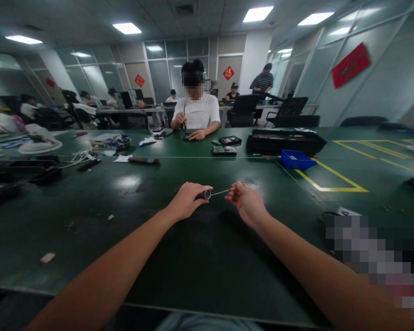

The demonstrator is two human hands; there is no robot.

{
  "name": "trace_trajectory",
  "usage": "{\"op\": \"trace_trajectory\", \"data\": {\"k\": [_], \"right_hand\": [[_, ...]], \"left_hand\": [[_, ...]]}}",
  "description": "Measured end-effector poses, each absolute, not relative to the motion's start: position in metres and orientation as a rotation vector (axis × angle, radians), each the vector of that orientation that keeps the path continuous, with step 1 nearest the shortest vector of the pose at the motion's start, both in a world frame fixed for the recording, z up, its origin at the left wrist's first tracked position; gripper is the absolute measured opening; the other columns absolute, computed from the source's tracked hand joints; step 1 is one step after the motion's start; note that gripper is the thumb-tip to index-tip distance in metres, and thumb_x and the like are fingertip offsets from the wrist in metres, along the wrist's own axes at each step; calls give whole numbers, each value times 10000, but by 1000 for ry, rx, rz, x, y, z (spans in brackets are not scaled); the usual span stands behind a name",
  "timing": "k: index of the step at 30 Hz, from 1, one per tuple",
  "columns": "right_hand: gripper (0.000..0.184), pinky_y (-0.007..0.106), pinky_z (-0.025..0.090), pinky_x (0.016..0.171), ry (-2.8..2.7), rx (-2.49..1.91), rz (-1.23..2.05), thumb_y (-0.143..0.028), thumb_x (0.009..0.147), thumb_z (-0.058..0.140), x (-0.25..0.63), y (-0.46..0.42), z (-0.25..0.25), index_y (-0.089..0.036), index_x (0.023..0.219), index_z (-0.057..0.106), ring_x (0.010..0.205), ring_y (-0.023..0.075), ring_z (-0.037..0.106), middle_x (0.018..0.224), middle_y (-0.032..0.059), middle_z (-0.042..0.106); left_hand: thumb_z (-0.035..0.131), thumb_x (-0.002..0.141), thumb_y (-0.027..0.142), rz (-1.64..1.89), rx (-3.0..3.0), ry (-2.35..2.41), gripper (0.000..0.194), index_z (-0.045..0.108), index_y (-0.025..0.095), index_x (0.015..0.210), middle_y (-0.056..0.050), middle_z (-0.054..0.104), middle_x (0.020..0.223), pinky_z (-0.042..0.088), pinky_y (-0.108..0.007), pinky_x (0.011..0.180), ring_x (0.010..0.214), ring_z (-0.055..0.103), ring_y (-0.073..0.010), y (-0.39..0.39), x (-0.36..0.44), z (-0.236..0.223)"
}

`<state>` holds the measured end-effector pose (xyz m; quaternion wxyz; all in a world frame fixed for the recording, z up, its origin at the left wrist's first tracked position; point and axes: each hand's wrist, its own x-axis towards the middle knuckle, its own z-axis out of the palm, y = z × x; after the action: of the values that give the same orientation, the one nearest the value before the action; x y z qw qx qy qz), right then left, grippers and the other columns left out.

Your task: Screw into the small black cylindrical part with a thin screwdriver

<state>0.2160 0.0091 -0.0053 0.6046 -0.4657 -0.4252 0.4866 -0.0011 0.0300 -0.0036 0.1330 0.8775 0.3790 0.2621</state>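
Observation:
Over the green tabletop [196, 248], my left hand [187, 200] is closed around a short dark cylinder [207, 195]. The cylinder's round, silver-rimmed end faces toward me and to the right; it resembles a small flashlight. My right hand [245, 202] pinches a thin metal rod [221, 192] with a reddish part at the fingertips. The rod looks like a screwdriver shaft and slants down to the left. Its tip is close to the cylinder's round end; whether they touch I cannot tell. My right fingers hide the rod's other end.
Across the table a co-worker [197, 110] handles a small dark device [187, 136]. Hard drives [224, 150] lie nearby. A black case [285, 141] and a blue tray [297, 160] stand at right. Cables [79, 158] and a dark pen-like tool [143, 160] lie at left.

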Motion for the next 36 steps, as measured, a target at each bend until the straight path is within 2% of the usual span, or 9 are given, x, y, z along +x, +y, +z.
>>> {"op": "trace_trajectory", "data": {"k": [5,15,26,30,32,36], "right_hand": [[220,379,573,697,-1096,-1168,899,-440,874,509,217,9,-6,-226,860,555,701,189,615,795,51,626],[273,351,512,736,-1298,-1146,769,-456,920,484,213,0,-4,-196,954,560,751,172,615,850,44,639],[250,328,460,723,-1640,-1216,461,-438,953,452,208,-18,13,-218,958,569,771,189,637,821,39,669],[276,301,422,625,-1707,-1277,387,-467,948,463,206,-23,17,-218,915,578,652,173,604,716,14,635],[263,298,407,605,-1715,-1301,366,-437,959,446,205,-24,18,-216,909,579,617,167,589,687,8,623],[189,300,422,660,-1736,-1245,374,-313,966,416,205,-26,19,-218,1039,562,711,177,615,761,13,638]], "left_hand": [[649,864,316,634,2590,1160,435,573,296,1292,-51,653,1154,338,-449,1019,1104,551,-244,34,-1,-10],[642,871,330,669,2616,1135,448,558,292,1309,-42,654,1154,356,-415,978,1069,553,-236,35,-1,-11],[624,883,341,599,2660,1185,449,544,317,1324,-48,637,1171,260,-536,1079,1119,531,-260,32,0,-11],[620,886,314,548,2699,1194,445,541,321,1324,-46,628,1183,229,-565,1099,1130,520,-258,30,2,-11],[621,885,305,530,2718,1187,448,538,330,1324,-41,624,1191,222,-575,1102,1136,517,-258,29,3,-10],[627,880,304,542,2710,1184,464,527,339,1331,-39,622,1188,241,-575,1093,1136,520,-257,29,3,-12]]}}
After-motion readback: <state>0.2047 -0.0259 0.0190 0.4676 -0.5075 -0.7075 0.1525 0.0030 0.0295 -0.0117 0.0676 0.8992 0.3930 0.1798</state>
